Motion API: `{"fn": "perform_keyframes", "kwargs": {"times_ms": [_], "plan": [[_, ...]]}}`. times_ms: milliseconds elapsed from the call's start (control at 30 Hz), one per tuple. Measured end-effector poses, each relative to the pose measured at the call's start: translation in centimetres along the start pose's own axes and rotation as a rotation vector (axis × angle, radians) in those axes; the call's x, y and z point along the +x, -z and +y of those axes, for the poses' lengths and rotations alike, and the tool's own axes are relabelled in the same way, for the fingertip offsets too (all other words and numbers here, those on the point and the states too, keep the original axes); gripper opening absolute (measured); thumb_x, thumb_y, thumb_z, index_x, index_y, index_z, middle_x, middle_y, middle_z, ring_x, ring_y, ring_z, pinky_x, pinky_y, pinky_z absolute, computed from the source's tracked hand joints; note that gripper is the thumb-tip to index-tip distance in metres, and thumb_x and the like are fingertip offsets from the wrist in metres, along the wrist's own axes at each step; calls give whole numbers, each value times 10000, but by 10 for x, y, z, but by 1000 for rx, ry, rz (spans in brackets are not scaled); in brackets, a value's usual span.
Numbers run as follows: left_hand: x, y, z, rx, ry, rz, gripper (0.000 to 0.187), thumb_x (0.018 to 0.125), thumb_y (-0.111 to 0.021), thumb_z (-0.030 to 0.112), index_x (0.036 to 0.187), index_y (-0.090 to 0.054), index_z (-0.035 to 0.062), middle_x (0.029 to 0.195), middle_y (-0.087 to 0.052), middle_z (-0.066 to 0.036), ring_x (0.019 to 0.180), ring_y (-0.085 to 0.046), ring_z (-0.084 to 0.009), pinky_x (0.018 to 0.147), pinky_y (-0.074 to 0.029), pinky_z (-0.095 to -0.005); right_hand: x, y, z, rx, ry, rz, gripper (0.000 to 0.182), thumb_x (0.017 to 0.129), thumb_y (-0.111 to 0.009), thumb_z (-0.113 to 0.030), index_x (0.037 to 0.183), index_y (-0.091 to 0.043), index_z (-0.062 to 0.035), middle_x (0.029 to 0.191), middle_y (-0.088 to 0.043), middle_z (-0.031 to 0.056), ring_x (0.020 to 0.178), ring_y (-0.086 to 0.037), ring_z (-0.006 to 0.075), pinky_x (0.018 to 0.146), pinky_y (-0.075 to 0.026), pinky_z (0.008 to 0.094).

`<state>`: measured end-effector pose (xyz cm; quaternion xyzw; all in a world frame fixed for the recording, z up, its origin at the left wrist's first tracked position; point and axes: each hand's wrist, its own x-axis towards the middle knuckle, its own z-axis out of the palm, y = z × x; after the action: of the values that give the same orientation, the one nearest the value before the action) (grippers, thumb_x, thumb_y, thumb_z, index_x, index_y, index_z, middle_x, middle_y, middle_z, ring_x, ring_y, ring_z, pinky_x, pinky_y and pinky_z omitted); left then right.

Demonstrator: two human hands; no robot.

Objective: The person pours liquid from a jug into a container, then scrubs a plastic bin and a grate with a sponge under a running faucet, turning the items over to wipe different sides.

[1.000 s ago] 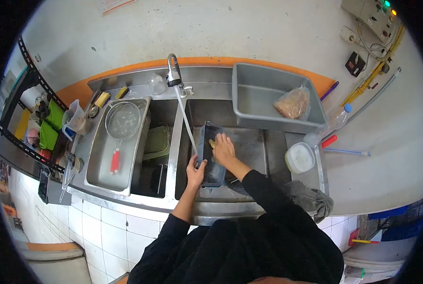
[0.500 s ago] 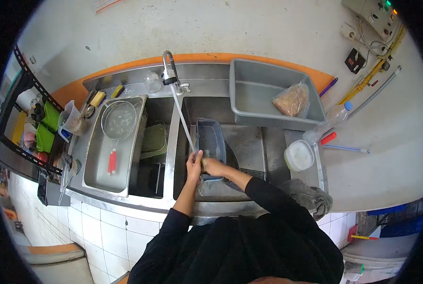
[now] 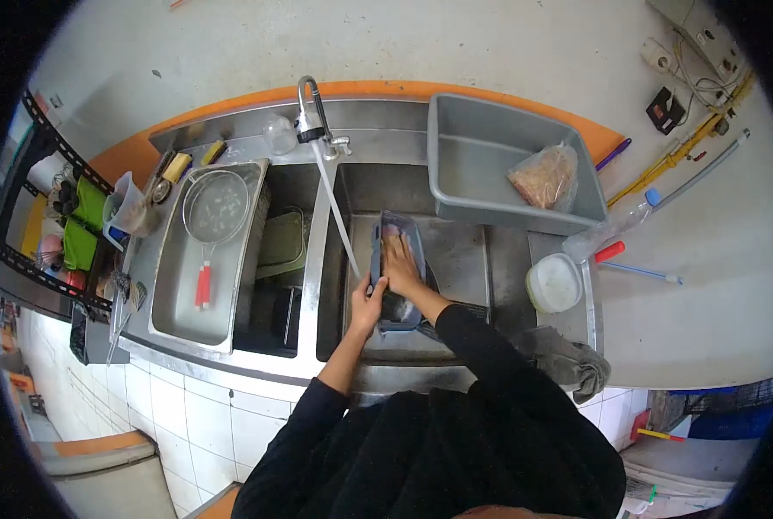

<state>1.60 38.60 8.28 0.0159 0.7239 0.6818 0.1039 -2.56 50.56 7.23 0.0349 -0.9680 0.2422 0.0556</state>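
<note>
A small blue-grey plastic tub [image 3: 418,249] is tilted in the right sink basin. My left hand [image 3: 365,310] is closed on its near left rim, thumb up. Inside the tub my right hand [image 3: 400,268] lies with fingers stretched along the inner wall. Whether anything is under those fingers is hidden. From the tap [image 3: 309,130] a stream of water [image 3: 336,206] falls just left of the tub, towards my left hand. Part of a dark item [image 3: 464,311] shows on the basin floor behind my right forearm.
A large grey bin [image 3: 468,208] holding a bagged brown food [image 3: 545,177] stands at the back right. Right of the basin are a white tub [image 3: 554,284] and a grey cloth [image 3: 577,363]. At left, a strainer [image 3: 216,208] rests over a steel pan [image 3: 174,303].
The tub has shifted right, out of the water stream. My right hand has gone from closed near the left rim to stretched out inside the tub.
</note>
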Motion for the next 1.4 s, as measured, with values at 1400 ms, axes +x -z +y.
{"fn": "perform_keyframes", "kwargs": {"times_ms": [1400], "plan": [[50, 47, -257, 726, 559, -333, 428, 760, -553, 280, 1116, -487, 53, 1150, -477, -159, 1075, -449, -308, 868, -393, -379, -86, -88, 186, 350, -771, -376, 786, 675, -693, -321, 1259, -313, 43, 1146, -493, 225, 1031, -498, 358, 868, -421, 383]]}}
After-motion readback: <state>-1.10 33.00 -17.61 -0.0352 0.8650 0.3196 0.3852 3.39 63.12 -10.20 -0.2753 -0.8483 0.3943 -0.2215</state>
